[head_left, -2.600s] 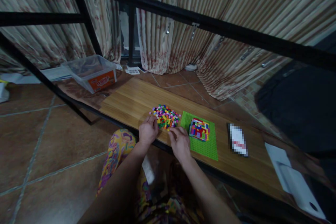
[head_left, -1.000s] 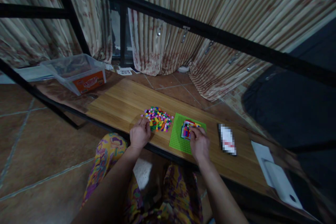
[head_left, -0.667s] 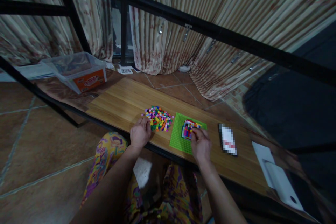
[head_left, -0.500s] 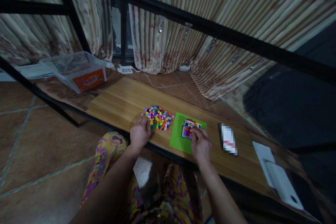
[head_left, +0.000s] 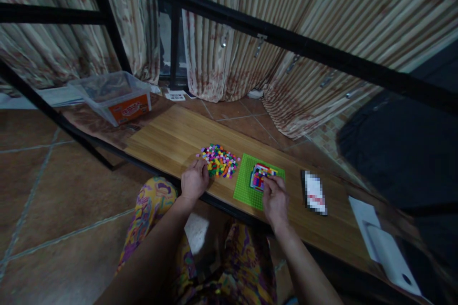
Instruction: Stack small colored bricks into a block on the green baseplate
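A loose pile of small colourful toy bricks lies on the wooden board. At its near left edge rests my left hand, fingers curled and closed; whatever they may hold is hidden. To the right of the pile lies a green studded baseplate. On that baseplate stands a low multicoloured brick build with a pale border. My right hand reaches over the baseplate's right side. Its thumb and fingertips are pinched together at the build's right edge, and anything between them is too small to make out.
A clear plastic box with an orange label stands at the board's far left. Right of the baseplate lies a phone-like object, its face pixelated. White objects sit at the right end. A black metal bar crosses above, before striped curtains.
The whole view has shifted slightly, so everything sits a little further right. Both hands keep nearly the same places beside the pile and at the build.
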Available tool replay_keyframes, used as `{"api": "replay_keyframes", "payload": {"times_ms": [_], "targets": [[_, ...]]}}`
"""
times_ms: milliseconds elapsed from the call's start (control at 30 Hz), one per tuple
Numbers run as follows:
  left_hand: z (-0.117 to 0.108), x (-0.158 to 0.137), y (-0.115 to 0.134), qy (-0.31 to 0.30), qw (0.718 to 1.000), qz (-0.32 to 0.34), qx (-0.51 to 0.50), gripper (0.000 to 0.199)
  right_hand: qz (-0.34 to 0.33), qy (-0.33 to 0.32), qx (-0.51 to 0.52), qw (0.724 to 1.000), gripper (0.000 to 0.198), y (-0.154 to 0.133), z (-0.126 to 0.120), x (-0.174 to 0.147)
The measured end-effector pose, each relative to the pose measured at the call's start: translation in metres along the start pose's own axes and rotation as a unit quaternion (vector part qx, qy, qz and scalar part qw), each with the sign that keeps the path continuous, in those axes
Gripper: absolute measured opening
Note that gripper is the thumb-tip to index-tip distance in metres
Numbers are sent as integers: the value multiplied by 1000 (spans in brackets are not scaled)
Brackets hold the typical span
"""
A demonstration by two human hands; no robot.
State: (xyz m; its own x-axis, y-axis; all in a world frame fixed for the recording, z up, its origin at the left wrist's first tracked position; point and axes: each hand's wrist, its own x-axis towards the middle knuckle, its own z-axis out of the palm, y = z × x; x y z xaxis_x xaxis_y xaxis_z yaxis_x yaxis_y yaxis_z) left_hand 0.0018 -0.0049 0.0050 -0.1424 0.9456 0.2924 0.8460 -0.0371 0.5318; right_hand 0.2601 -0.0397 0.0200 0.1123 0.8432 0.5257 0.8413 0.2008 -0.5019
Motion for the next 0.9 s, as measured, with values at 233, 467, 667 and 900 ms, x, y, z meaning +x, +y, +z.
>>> {"api": "replay_keyframes", "payload": {"times_ms": [233, 467, 667, 900], "targets": [[0, -1, 0, -6, 1000, 5, -13, 22, 4, 7, -15, 1000, 33, -23, -6, 2], [-1, -1, 2, -16, 1000, -2, -6, 22, -32, -114, -3, 993, 27, -75, 34, -2], [-1, -2, 3, -16, 1000, -2, -7, 23, -27, -132, -6, 991, 23, -76, 60, -1], [-1, -2, 4, -20, 1000, -8, -6, 21, -21, -138, 8, 990, 28, -74, 58, -3]]}}
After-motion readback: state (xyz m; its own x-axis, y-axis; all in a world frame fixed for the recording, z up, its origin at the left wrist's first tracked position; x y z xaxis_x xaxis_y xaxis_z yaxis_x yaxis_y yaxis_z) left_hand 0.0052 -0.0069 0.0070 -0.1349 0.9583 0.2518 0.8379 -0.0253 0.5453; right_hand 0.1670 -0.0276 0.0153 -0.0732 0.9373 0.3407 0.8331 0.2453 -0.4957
